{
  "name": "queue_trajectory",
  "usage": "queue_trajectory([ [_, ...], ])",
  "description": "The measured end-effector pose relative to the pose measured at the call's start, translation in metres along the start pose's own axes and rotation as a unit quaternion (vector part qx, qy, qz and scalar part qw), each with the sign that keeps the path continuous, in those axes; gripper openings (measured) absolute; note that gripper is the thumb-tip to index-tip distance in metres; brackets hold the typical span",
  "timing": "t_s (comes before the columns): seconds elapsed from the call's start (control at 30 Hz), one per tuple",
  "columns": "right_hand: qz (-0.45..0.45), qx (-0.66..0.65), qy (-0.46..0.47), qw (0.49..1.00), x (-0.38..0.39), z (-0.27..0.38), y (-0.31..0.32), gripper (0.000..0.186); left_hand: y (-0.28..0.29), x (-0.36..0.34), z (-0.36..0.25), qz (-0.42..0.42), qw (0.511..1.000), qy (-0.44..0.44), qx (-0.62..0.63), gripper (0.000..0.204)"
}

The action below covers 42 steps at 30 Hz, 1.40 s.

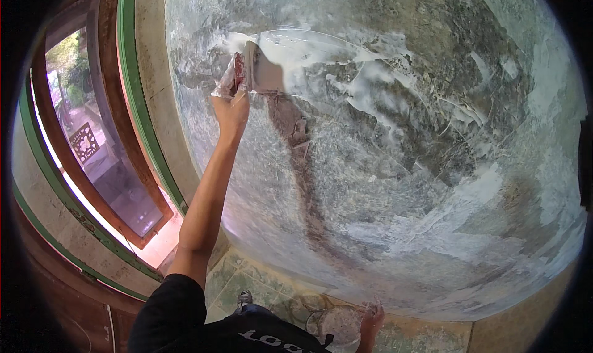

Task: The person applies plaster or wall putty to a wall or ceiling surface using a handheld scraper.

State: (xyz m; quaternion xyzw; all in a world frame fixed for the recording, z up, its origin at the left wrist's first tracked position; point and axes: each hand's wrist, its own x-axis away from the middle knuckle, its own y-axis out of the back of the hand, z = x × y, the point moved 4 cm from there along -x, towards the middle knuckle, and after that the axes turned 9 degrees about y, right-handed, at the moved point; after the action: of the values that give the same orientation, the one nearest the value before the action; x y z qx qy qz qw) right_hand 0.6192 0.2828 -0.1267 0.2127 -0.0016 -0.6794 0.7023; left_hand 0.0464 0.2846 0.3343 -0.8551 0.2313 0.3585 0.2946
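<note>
My left hand (232,103), smeared with white filler, reaches up to the wall (370,168) at the upper left. It grips a wide putty knife (239,69) with a red part at its handle, the blade against a wet white patch of filler (309,47). The blade is hard to tell from its shadow. Low in the picture, my right hand (371,319) hangs near the wall's foot, dabbed with white. Its fingers look loosely apart with nothing seen in them.
Left of the wall stands a green-edged frame (145,100) and a brown wooden window (102,137) with glass. On the tiled floor (238,285) a round, whitish container (340,323) sits below my right hand. A foot (244,298) shows beside it.
</note>
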Motion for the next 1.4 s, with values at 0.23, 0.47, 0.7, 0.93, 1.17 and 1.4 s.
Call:
queue_trajectory([
  [0.23, 0.01, 0.06, -0.024, 0.998, 0.001, 0.02, 0.002, 0.036, -0.034, 0.022, -0.021, 0.006, 1.0, -0.017, -0.024, 0.05],
  [0.47, -0.012, 0.026, -0.009, 1.0, 0.002, 0.009, 0.002, 0.038, -0.052, 0.029, -0.025, 0.026, 1.0, -0.012, -0.004, 0.054],
  [0.7, 0.007, 0.088, -0.025, 0.996, 0.002, 0.022, 0.002, 0.039, -0.054, 0.03, 0.002, 0.031, 0.995, -0.032, -0.085, 0.06],
  [0.93, -0.01, 0.071, 0.038, 0.997, 0.003, 0.005, 0.007, 0.041, -0.086, 0.042, -0.028, 0.026, 0.964, -0.116, -0.238, 0.073],
  [1.17, -0.023, 0.06, -0.031, 0.997, 0.007, 0.03, 0.008, 0.04, -0.105, 0.052, -0.034, 0.036, 0.954, -0.126, -0.27, 0.068],
  [1.4, -0.041, 0.115, 0.029, 0.992, 0.009, 0.014, 0.016, 0.039, -0.119, 0.059, -0.044, 0.044, 0.951, -0.13, -0.278, 0.07],
])
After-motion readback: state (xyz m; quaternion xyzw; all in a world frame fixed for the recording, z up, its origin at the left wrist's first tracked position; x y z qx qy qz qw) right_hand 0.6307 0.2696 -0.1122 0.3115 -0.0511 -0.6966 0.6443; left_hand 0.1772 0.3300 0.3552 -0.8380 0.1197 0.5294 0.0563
